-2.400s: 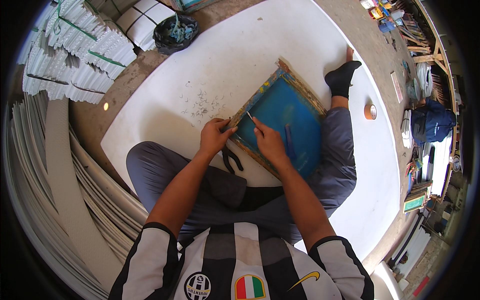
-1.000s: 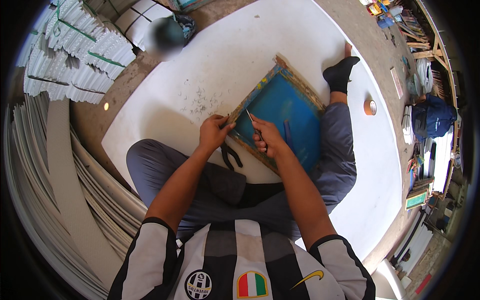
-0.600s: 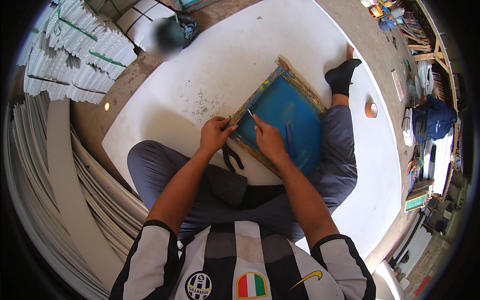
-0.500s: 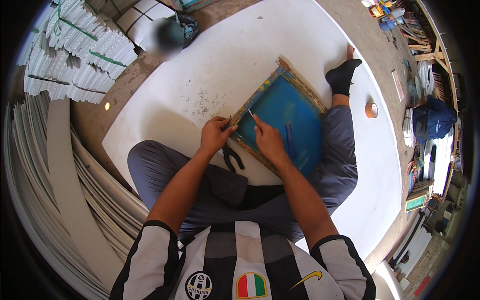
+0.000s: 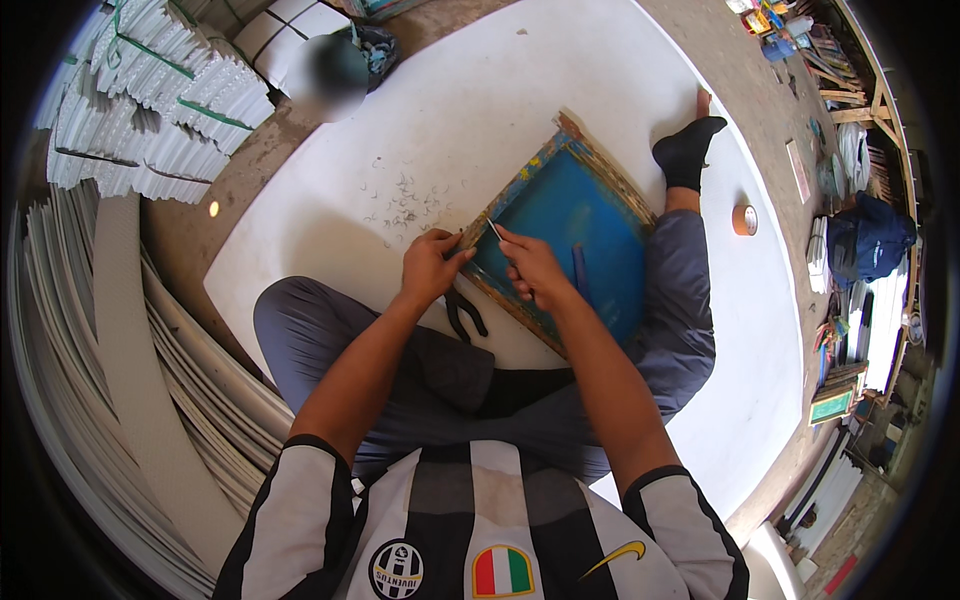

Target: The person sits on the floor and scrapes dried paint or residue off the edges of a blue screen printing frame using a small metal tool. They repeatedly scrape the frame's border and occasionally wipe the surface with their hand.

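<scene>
At the centre of the frame, a blue screen frame [image 5: 575,245] lies tilted on a white board [image 5: 480,120], partly across the person's leg. The left hand [image 5: 432,265] has its grip closed on the frame's near left edge. The right hand [image 5: 532,268] pinches a thin metal tool [image 5: 494,230], its tip at that edge. Black pliers [image 5: 462,312] lie just below the left hand.

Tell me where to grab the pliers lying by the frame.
Take the pliers by the two dark handles, which spread toward the person's lap, coming from above on the near side. The head points up under the left hand at the frame edge.
</scene>
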The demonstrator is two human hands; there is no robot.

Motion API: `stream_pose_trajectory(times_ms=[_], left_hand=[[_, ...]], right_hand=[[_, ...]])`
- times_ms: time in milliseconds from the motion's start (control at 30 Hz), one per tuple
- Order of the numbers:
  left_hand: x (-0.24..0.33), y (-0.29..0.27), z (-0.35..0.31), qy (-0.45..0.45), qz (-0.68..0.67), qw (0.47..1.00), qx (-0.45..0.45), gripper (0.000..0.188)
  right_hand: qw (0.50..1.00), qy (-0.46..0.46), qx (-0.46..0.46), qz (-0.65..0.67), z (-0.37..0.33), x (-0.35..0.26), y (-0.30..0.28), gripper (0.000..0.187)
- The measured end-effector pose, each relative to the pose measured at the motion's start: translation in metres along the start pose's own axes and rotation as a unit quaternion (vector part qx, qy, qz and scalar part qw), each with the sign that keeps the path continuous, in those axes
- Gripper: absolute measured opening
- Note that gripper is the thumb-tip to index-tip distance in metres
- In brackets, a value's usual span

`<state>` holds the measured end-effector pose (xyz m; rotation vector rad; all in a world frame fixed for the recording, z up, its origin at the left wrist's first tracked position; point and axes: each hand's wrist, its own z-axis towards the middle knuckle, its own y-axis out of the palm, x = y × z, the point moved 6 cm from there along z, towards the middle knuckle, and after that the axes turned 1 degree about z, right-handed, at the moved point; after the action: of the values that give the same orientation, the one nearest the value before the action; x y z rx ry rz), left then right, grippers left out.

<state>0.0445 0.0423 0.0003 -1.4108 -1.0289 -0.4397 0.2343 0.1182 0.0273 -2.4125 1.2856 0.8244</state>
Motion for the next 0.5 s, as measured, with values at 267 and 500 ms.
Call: stream_pose_trajectory(times_ms=[267, 500], left_hand=[[0.007, -0.004, 0.001, 0.008, -0.020, 1.000, 0.001, 0.043], [0.003, -0.003, -0.001, -0.004, -0.027, 1.000, 0.007, 0.043]], right_hand=[[0.950, -0.235, 0.117, -0.170, 0.002, 0.007, -0.008, 0.045], [0.900, -0.244, 0.178, -0.314, -0.037, 0.004, 0.003, 0.042]])
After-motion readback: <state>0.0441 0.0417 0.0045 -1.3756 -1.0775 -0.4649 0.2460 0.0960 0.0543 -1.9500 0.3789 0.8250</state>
